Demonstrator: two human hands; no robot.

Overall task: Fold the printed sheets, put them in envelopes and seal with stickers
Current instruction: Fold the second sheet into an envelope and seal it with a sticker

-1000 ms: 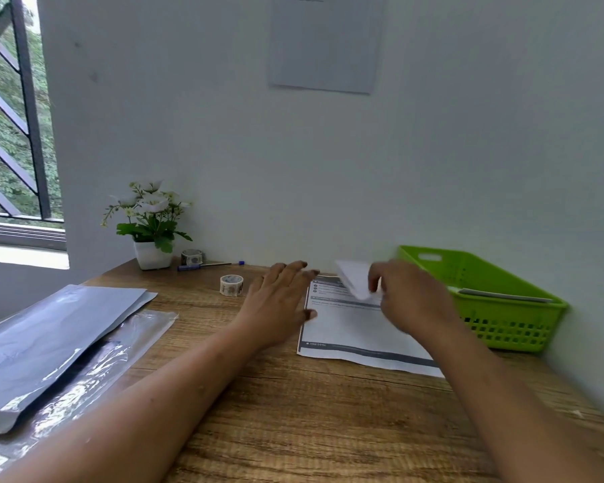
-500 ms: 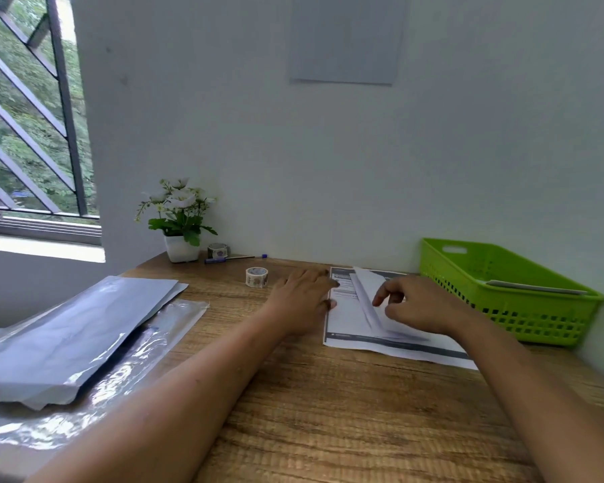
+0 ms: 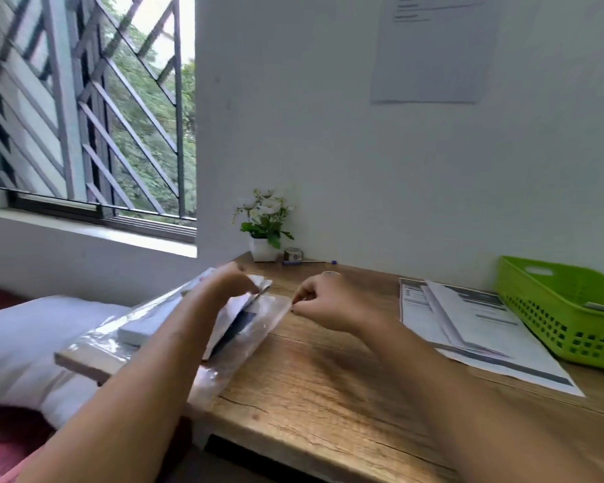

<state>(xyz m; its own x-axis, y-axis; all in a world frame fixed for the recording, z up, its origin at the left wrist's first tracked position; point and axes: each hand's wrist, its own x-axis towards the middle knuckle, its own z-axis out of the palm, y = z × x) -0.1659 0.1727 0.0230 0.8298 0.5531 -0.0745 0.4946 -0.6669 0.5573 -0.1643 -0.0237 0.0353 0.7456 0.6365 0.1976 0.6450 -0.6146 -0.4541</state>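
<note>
Left hand [image 3: 229,285] grip clamped on top edge of flat silvery-white envelope [image 3: 234,313], at wooden desk's [image 3: 328,395] left edge w/ clear plastic sleeve [image 3: 258,336] under it. Right hand [image 3: 328,305] grip pinched on sleeve's far corner. Further right, printed white sheets [image 3: 475,329], one folded on top, lie flat beside green plastic basket [image 3: 537,308].

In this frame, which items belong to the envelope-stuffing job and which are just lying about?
Job: left hand, right hand, envelopes, clear wrapper, printed sheets, sticker roll, probably green basket.
Lying about: potted plant, pen, pillow, wall notice.
</note>
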